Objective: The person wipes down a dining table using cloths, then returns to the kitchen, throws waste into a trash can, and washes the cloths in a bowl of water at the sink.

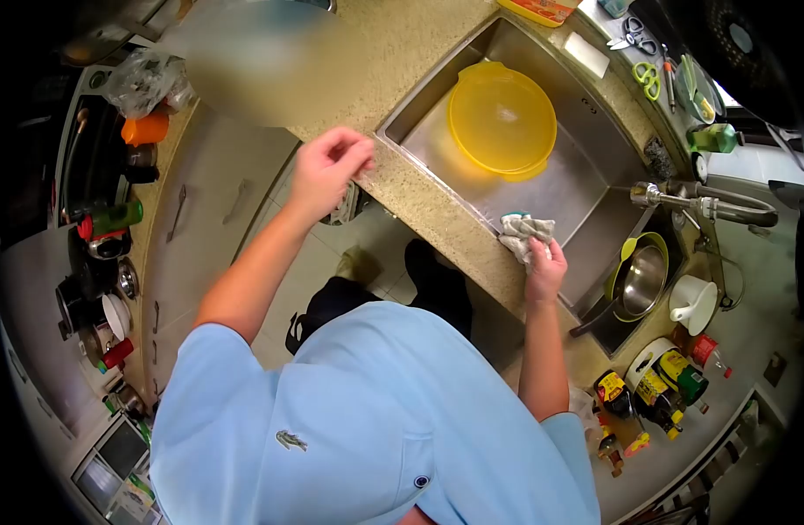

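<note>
My right hand (544, 271) pinches a crumpled pale striped cloth (526, 233) over the near rim of the stainless steel sink (586, 144). Inside the sink lies a round, translucent yellow plastic piece (504, 118) with small tabs at its edge; whether it is a lid or an upturned bowl I cannot tell. Above the counter's front edge, left of the sink, is my left hand (334, 171). Its fingers are curled in, slightly blurred, and nothing shows in them.
A faucet (704, 206) reaches in from the right. Beside the sink stand a metal pan (642, 278), a white pot (692, 303) and several sauce bottles (656, 394). Scissors (634, 37) lie along the back ledge. A blurred patch hides part of the left counter.
</note>
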The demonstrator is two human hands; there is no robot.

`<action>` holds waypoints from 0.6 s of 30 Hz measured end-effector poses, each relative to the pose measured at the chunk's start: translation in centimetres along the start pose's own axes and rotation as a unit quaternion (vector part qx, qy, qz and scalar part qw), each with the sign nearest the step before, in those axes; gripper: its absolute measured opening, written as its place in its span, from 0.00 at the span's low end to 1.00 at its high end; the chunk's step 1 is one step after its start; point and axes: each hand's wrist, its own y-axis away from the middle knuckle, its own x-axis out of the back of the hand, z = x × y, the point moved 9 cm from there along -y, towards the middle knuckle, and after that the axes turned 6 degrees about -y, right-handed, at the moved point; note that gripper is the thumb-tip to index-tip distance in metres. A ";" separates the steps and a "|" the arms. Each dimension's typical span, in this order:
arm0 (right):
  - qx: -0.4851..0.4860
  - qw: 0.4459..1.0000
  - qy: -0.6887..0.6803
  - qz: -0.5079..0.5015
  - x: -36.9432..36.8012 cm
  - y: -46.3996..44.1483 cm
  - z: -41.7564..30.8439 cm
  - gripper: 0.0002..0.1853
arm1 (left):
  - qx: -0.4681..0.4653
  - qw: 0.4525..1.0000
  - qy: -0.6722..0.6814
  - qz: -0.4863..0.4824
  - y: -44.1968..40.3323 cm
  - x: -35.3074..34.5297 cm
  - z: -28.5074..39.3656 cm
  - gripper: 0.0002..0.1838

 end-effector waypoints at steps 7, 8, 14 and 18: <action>-0.028 1.000 0.000 -0.007 0.4 -0.5 0.6 0.14 | 0.056 0.989 0.036 0.134 5.5 7.9 -4.1 0.07; -0.037 0.999 -0.002 -0.008 0.4 -0.4 0.8 0.13 | 0.056 0.988 0.040 0.142 5.5 7.8 -4.0 0.07; -0.062 0.996 -0.067 0.003 -0.3 -0.1 0.5 0.15 | 0.038 0.996 0.045 0.069 0.5 0.3 -2.9 0.08; -0.118 0.976 -0.176 -0.056 -3.5 0.3 -1.6 0.14 | 0.070 0.985 0.036 -0.155 -2.8 -14.9 -3.4 0.10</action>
